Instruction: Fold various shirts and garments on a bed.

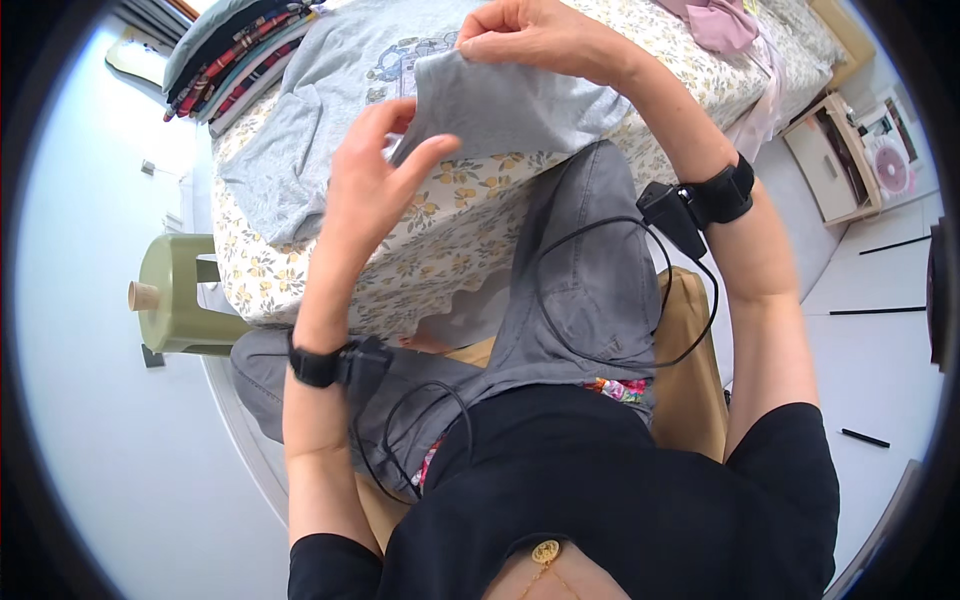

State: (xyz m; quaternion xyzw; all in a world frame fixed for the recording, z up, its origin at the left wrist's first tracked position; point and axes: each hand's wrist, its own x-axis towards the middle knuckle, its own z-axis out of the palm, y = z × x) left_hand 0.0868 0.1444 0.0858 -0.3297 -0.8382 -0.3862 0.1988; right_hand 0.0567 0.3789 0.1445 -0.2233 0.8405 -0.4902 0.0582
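Note:
A light grey T-shirt [330,67] with a printed picture on its front is spread on the bed before me. My right hand [544,37] pinches the shirt's edge between thumb and fingers, and a flap of the fabric is lifted there. My left hand [375,169] is at the near side of that raised flap. Its thumb stands apart from the fingers, and the fingertips are partly hidden at the cloth's edge. One sleeve of the shirt lies flat to the left of this hand.
A lemon-patterned bedspread [262,277] covers the bed. At the far left is a stack of folded clothes [236,67]. A green stool [184,300] stands beside the bed. Pink cloth [720,26] lies at the far right. Black cables [547,315] hang from both wrist straps over my lap.

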